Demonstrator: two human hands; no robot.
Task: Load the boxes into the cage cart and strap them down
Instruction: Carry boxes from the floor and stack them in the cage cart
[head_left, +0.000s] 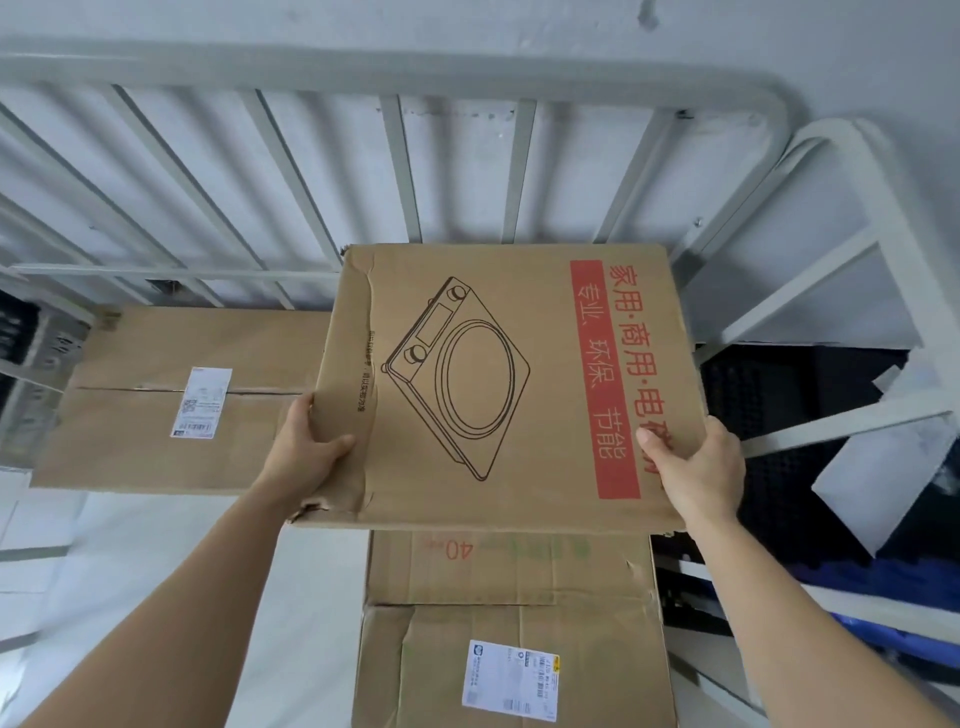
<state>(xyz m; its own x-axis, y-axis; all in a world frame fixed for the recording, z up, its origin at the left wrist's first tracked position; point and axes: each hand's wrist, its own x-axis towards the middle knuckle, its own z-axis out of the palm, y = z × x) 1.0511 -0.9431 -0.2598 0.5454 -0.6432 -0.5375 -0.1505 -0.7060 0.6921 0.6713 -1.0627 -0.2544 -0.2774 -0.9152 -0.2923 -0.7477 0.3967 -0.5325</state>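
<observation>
Cooker box (498, 384) (flat carton, hob line drawing, red band of Chinese print) sits level between both grips, over the cage cart (405, 78). Whether its far end rests on anything, I cannot tell.

Left grip (306, 447) holds the box's left edge: thumb on the top face, fingers curled under. Right grip (696, 462) holds the right edge: thumb on the red band, fingers under and hidden. The box lies ahead of and between the grips.

The box's near-left corner is crumpled and torn. Left of the cooker box and lower is a big carton (130, 441) with a white label. Under the box's near edge is a second carton (509, 649), marked "40" and labelled. Beyond the far edge are grey cart bars, and to the right a side gate (831, 312).
</observation>
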